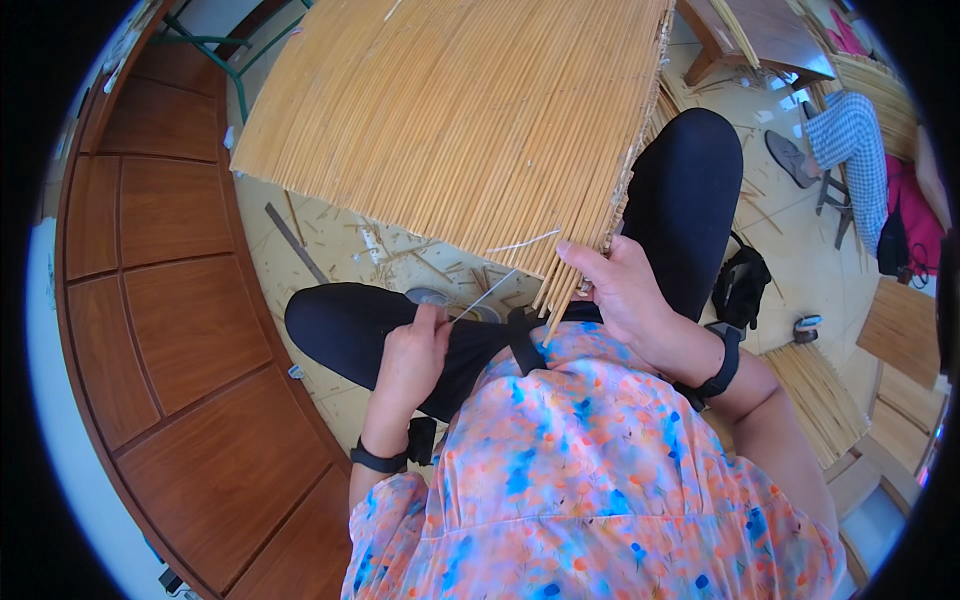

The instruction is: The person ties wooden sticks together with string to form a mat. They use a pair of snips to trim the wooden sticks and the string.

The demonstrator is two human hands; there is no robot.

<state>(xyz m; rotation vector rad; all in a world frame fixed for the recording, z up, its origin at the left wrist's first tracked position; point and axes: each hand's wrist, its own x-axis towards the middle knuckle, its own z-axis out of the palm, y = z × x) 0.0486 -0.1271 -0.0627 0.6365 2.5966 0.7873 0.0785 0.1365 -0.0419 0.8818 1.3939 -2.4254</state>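
Note:
A large mat of thin tan stalks [450,110] spreads out in front of me, its near corner over my lap. My right hand [625,290] grips that corner, thumb on top, where several loose stalk ends [556,305] jut toward me. On the left, above my thigh, my left hand [418,347] is closed in a pinch on a thin white string [487,294]. The string runs up slantwise from my fingers to the mat's near edge. Another short white strand [525,241] lies across the stalks beside my right thumb.
Brown wooden panelling [185,330] curves along the left. Broken stalk bits [420,262] litter the tiled floor. A wooden table [770,40] stands far right, near another person's checked trouser leg [848,135]. A black bag [742,285] and a stalk bundle [820,395] lie at right.

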